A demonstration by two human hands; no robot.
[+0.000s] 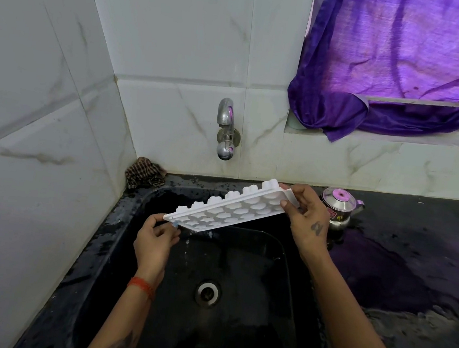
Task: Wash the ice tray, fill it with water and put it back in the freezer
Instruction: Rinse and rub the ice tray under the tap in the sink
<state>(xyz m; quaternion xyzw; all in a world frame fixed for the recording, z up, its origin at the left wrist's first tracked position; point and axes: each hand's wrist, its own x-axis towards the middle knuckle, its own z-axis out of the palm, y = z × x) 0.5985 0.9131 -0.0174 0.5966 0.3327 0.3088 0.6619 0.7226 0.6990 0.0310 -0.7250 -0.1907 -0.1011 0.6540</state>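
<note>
Ice tray (pixel 228 209) tilted over black sink (pixel 283 267), left hand (pixel 155 238) and right hand (pixel 306 212) each pinching an end; tap (pixel 226 121) behind, steel kettle (pixel 338 209) beside right hand, checked rag (pixel 144 173) in corner

White ice tray (pixel 226 209) held tilted over the black sink (pixel 232 333)

The tray is a long white plastic piece with rows of rounded cube pockets, turned so the bulging undersides of the pockets face the camera — its right end sits higher and nearer the wall, its left end lower. The left hand (pixel 153 239) pinches the lower left corner, the right hand (pixel 304 215) grips the raised right end, and drops of water hang from the lower edge.
</note>
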